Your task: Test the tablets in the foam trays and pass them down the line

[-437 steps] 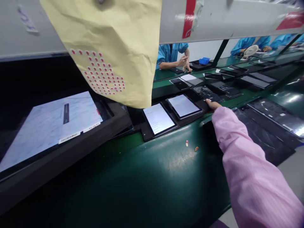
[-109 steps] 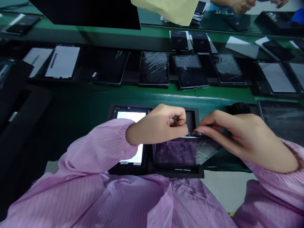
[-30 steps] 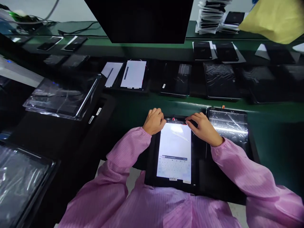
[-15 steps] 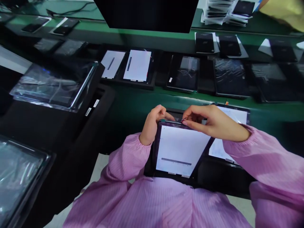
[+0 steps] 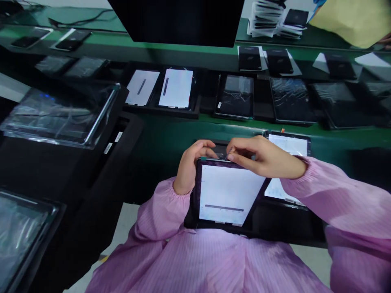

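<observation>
A tablet with a lit white screen leans upright in front of my body, its lower edge near my lap. My left hand is wrapped around its upper left corner, with the fingers bent behind the top edge. At the middle of that same edge my right hand pinches thumb and forefinger together on something thin and small that I cannot make out. Behind my right wrist lies a second lit tablet, partly covered by my hand and sleeve.
Two lit tablets rest in black trays beyond the green mat. Several dark, film-covered tablets line the row to the right. A black monitor stands behind. Wrapped panels sit on black foam at the left.
The view has shifted slightly. My left fingers have spread a little behind the tablet's top edge. My right hand still pinches at the same edge.
</observation>
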Action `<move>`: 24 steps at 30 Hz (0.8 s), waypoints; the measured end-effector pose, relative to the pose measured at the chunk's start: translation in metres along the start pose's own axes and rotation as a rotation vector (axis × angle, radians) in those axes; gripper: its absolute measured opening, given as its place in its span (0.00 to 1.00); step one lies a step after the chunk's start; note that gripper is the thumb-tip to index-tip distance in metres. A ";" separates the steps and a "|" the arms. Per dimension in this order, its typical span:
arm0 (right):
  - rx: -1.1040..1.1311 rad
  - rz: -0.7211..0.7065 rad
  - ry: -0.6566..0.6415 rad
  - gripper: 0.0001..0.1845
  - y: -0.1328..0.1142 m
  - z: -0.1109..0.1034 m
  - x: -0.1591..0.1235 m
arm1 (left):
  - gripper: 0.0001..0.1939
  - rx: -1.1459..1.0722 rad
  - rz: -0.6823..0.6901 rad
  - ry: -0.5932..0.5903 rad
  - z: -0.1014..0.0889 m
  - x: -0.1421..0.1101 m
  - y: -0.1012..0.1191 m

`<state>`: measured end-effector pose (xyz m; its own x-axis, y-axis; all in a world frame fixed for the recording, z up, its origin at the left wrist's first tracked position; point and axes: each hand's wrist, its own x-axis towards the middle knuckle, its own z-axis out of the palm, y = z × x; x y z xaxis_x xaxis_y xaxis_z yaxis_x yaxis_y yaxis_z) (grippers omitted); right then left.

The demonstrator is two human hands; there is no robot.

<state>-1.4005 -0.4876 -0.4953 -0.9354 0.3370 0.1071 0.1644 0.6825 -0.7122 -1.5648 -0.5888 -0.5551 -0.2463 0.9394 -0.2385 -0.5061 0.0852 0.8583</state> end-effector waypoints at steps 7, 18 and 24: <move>0.125 0.053 0.054 0.06 0.017 0.003 0.003 | 0.21 -0.012 -0.021 0.025 -0.008 -0.005 -0.013; 0.060 0.431 0.929 0.06 0.065 -0.066 -0.073 | 0.19 0.016 0.151 0.185 0.003 0.051 0.000; -0.189 1.134 1.179 0.13 0.147 -0.044 -0.240 | 0.22 0.215 -0.085 0.195 0.003 0.152 -0.004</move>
<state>-1.1382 -0.4397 -0.5947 0.4058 0.9058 0.1217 0.6732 -0.2062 -0.7101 -1.5974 -0.4455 -0.5930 -0.3749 0.8465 -0.3781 -0.3504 0.2482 0.9031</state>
